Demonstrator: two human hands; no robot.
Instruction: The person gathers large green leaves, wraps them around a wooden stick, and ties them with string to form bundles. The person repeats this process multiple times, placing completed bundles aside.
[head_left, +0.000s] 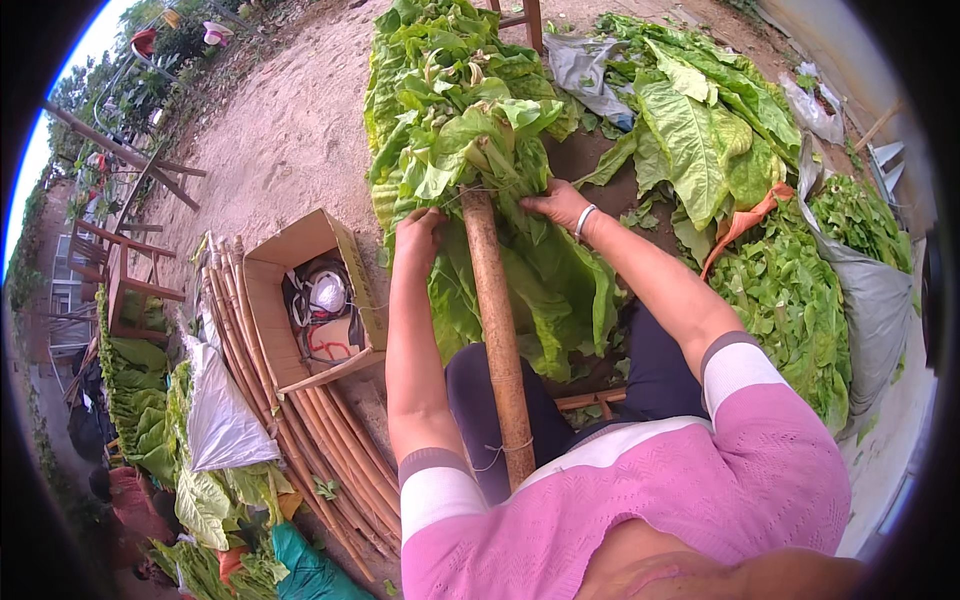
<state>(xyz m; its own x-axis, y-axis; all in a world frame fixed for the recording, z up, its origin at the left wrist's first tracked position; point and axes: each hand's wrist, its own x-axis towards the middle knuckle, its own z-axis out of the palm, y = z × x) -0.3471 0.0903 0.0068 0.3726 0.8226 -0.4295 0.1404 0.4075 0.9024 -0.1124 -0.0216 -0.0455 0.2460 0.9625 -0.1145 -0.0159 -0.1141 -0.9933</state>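
Note:
A thick bamboo pole (496, 322) runs from my lap away from me, its far part hidden under large green leaves (450, 142) bunched along both sides. Thin string crosses the pole at the nearest leaves, and another string (510, 448) is tied around its near end. My left hand (420, 232) is at the leaves just left of the pole, its fingers curled and partly hidden. To the pole's right, my right hand (559, 202), with a silver bracelet above it, has thumb and fingers at the leaf edge. Whether either hand grips a leaf is unclear.
At left, an open cardboard box (300, 259) holds white string and cords beside a stack of bamboo poles (337, 442). Leaf heaps (780, 315) lie at right with a grey cloth (862, 292). A wooden chair (124, 289) stands at far left, and more leaves (202, 495) lie lower left.

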